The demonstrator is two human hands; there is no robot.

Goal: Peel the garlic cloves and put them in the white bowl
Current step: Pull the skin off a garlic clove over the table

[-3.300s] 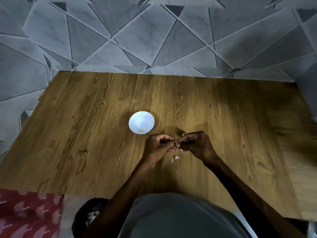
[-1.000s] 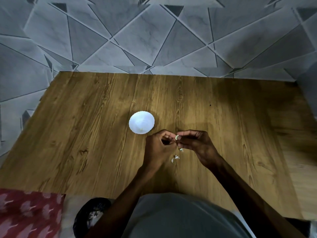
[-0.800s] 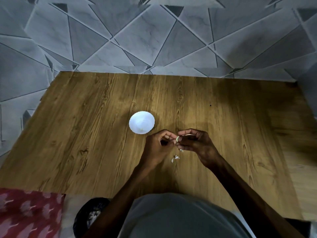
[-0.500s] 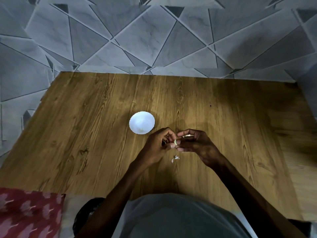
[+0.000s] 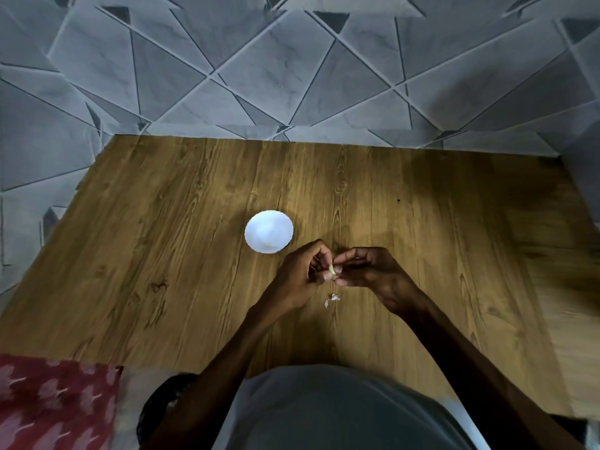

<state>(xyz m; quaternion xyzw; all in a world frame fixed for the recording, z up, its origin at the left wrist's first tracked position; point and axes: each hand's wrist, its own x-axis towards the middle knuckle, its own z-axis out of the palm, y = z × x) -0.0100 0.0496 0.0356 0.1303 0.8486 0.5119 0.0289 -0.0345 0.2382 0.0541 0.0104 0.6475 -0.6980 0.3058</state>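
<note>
Garlic clove: small and pale, held up off the wood, caught right between the two sets of fingertips, just right of the bowl and nearer the person.
Left hand: fingers curled in, thumb and forefinger pinching the clove from its left side.
Right hand: curled too, fingertips nipping the same clove from the right, so the hands meet at it.
Peel scraps: a couple of white flakes on the table directly below the hands.
White bowl: small, scalloped rim, near the left hand's knuckles but apart from them; a yellowish speck inside, too small to identify.
Table: brown wood grain, carrying bowl and scraps.
Grey tiles: triangle pattern beyond the far edge.
Red cloth: patterned, lower left corner.
</note>
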